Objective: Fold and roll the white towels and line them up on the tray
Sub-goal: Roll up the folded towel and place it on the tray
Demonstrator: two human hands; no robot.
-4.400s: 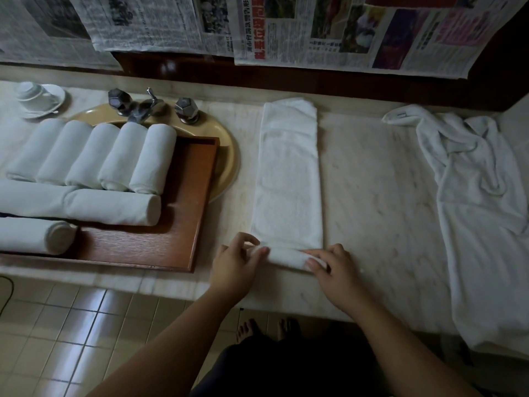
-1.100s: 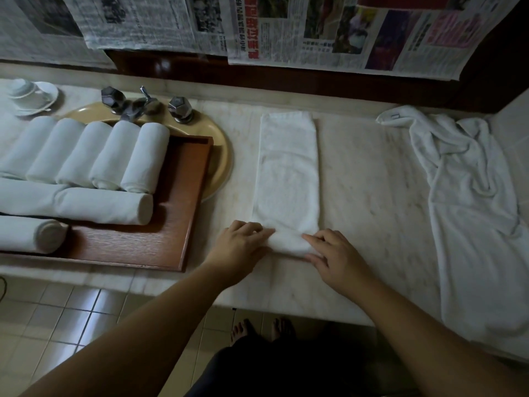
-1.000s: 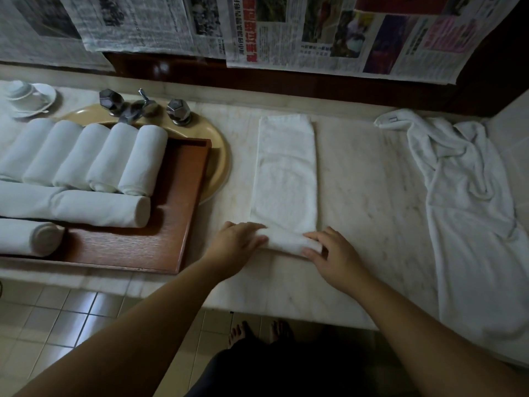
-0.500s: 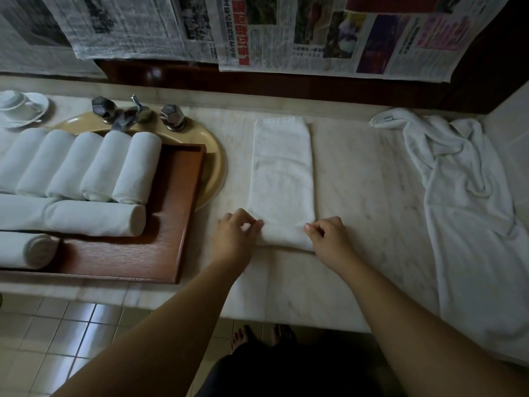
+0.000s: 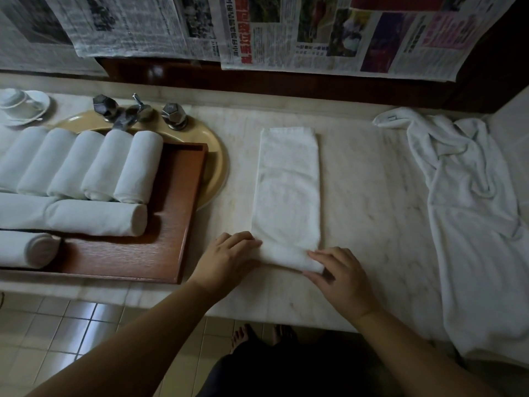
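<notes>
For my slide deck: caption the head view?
Both hands roll a folded towel beside a tray of rolled towels.

Seven rolled white towels (image 5: 97, 216) lie on the one reddish-brown wooden tray (image 5: 169, 247): five side by side in the far row and two lengthwise nearer (a third may hide at the left edge). One folded white towel strip (image 5: 287, 193) lies on the pale marble counter (image 5: 369, 202), and one loose crumpled white towel (image 5: 469, 213) beside it. There are two hands, the left hand (image 5: 226, 260) and the right hand (image 5: 340, 276), two faceted metal tap knobs (image 5: 173, 114), and one white cup with saucer (image 5: 21, 106).
</notes>
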